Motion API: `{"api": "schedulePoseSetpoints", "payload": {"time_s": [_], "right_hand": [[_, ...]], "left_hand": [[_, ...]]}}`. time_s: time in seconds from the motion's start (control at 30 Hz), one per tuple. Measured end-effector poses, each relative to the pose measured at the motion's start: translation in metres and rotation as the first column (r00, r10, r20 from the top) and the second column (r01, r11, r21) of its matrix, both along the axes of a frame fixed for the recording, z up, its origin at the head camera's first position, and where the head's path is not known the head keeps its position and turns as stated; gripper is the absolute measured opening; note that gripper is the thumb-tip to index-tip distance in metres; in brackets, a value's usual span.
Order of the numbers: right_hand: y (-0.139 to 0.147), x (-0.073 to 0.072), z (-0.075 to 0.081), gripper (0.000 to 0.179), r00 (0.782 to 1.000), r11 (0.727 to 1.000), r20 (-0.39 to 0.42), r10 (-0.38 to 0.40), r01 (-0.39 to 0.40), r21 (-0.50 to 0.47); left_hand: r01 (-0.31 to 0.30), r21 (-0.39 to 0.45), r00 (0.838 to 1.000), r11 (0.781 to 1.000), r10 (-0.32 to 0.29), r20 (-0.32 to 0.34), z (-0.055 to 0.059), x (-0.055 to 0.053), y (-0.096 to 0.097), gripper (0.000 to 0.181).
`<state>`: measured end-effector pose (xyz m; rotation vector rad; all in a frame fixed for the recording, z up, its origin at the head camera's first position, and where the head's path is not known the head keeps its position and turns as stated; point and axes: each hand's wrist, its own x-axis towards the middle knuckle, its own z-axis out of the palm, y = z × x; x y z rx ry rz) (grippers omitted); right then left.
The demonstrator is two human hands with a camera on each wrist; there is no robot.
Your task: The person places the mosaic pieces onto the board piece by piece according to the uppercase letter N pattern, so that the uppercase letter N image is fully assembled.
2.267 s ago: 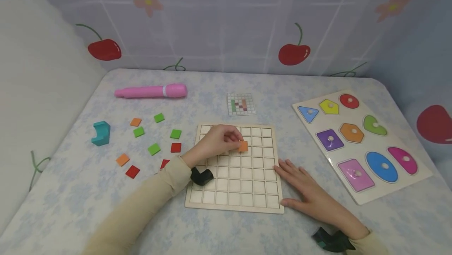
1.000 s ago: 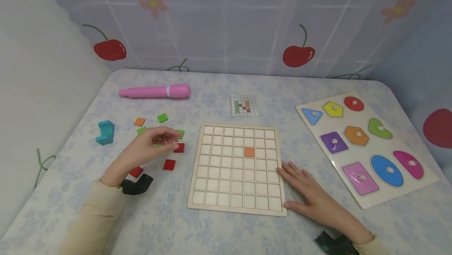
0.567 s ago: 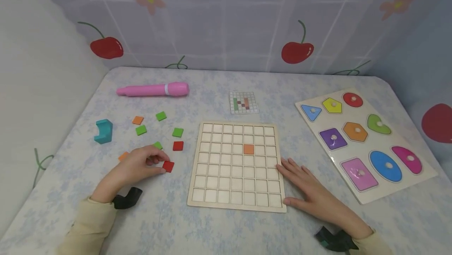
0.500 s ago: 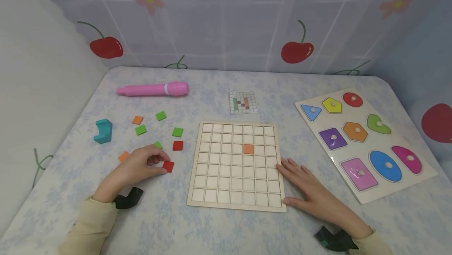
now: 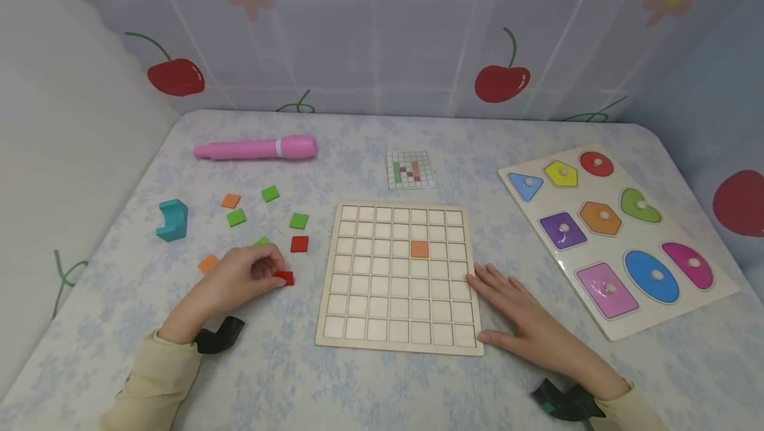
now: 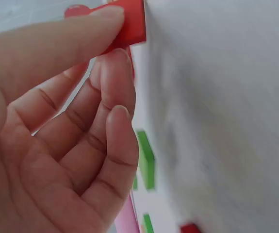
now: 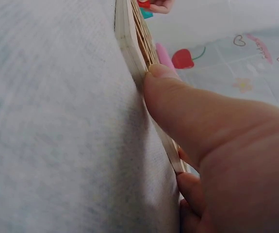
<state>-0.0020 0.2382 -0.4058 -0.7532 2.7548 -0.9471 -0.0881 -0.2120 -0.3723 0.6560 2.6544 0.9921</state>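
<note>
My left hand [image 5: 239,280] pinches a small square red tile [image 5: 288,278] between thumb and fingers, left of the board. In the left wrist view the thumb lies flat on the red tile [image 6: 134,24], which is tipped up on an angle. A wooden grid board [image 5: 400,310] lies in front of me, with one orange tile [image 5: 420,249] set in a cell of its third row. My right hand [image 5: 525,325] is spread out beside the board, fingertips and thumb touching its right edge. The right wrist view shows the thumb [image 7: 178,104] against that edge.
Loose tiles lie left of the board: a red one [image 5: 300,244], several green ones [image 5: 299,221] and orange ones [image 5: 208,263]. Around them are a teal block [image 5: 173,220], a pink pen-like stick [image 5: 256,148], a pattern card [image 5: 410,170] and a shape puzzle [image 5: 564,265].
My left hand set the orange tile in the board, moved back left to the loose tiles, and took hold of a red tile, tilting it up. My right hand stays at the board's edge.
</note>
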Motion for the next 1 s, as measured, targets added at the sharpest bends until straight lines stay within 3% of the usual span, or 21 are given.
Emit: {"api": "schedulePoseSetpoints", "payload": {"time_s": [0.23, 0.43, 0.53, 0.67, 0.83, 1.0], "right_hand": [[0.002, -0.001, 0.001, 0.076, 1.000, 1.000, -0.005, 0.000, 0.000, 0.009], [0.002, -0.001, -0.001, 0.076, 1.000, 1.000, 0.003, 0.001, -0.001, -0.003], [0.002, -0.001, -0.003, 0.076, 1.000, 1.000, 0.006, 0.001, -0.001, -0.009], [0.001, -0.001, -0.003, 0.075, 1.000, 1.000, 0.015, 0.000, 0.000, -0.020], [0.000, -0.001, -0.003, 0.075, 1.000, 1.000, 0.014, -0.002, 0.002, -0.017], [0.001, -0.001, -0.002, 0.075, 1.000, 1.000, 0.016, -0.005, 0.005, -0.006]], "left_hand": [[0.025, 0.177, 0.998, 0.984, -0.034, 0.049, 0.016, -0.012, 0.031, 0.014], [0.132, 0.332, 0.980, 0.934, -0.173, 0.098, 0.023, -0.017, 0.088, 0.009], [0.181, 0.346, 0.961, 0.921, -0.241, 0.137, 0.018, -0.015, 0.117, 0.008], [0.232, 0.319, 0.943, 0.919, -0.293, 0.159, 0.008, -0.011, 0.145, 0.009], [0.264, 0.281, 0.929, 0.923, -0.321, 0.184, -0.001, -0.003, 0.162, 0.010], [0.276, 0.230, 0.933, 0.933, -0.318, 0.169, -0.004, 0.005, 0.169, 0.012]]}}
